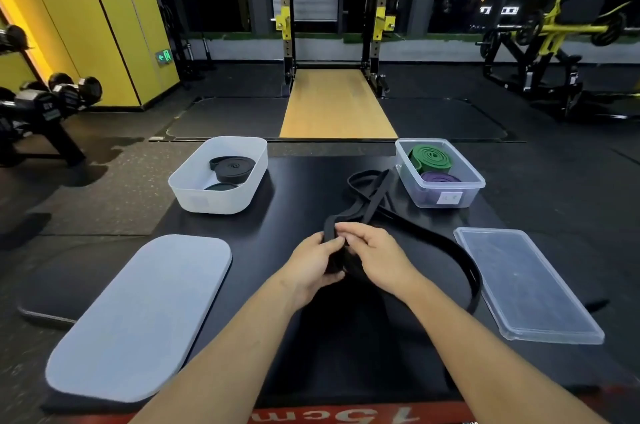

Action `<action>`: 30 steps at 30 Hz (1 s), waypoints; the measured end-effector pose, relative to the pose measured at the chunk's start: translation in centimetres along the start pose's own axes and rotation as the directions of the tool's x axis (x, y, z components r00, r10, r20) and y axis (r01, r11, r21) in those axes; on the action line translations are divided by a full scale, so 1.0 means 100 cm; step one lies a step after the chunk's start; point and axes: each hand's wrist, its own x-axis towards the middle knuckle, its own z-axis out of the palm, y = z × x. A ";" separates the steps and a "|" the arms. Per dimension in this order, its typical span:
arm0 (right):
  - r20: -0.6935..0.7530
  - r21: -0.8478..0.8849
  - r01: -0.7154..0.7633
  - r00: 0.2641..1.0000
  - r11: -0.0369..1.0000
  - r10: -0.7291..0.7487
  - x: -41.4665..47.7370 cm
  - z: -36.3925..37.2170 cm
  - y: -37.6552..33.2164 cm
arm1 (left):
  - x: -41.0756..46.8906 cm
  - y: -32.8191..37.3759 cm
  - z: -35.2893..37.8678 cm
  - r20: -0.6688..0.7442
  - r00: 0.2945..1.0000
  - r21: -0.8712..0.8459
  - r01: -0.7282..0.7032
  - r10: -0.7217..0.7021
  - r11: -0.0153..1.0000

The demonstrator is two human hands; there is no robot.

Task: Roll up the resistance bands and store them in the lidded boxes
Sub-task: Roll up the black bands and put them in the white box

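a black band (446, 247) is being started into a roll, and by the look of it hardly any turns have been made. its end is clamped between both hands, brought together at the middle of the mat (277, 337). the left hand (311, 264) is curled round the bunched end and the right hand (375, 250) pinches it from the other side. the rest of the band trails loose. a loop lies far, just beside the clear box (479, 185), and a long curve sweeps right, close to the clear lid (526, 285).

both boxes stand open. green and purple rolls are held in the clear box, and a black roll in the white box (194, 189) at far left. its grey lid (138, 316) lies near left.

next, tight first turns are probably called for, with the slack fed in evenly so the coil is kept flat.

the clear lid's left edge may be caught as the curve is drawn in. the far loop could tug at the clear box. open mat is left between the hands and the white box, and on the near side.
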 end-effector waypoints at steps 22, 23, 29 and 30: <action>-0.098 -0.417 -0.255 0.967 0.872 0.235 0.050 -0.016 0.021 | 0.045 0.014 -0.050 -0.298 0.953 -0.060 0.035 -0.052 0.998; -0.039 -0.342 -0.216 0.976 0.915 0.216 0.049 -0.008 0.014 | 0.042 0.015 -0.046 -0.244 0.967 -0.049 0.057 -0.068 0.997; 0.336 -0.174 -0.138 0.922 0.975 0.191 0.046 0.006 0.002 | 0.037 0.025 -0.039 -0.077 0.995 0.291 0.075 -0.055 0.954; 0.293 -0.217 -0.122 0.938 0.969 0.183 0.048 0.005 0.005 | 0.038 0.028 -0.042 -0.046 0.997 0.308 0.077 -0.066 0.948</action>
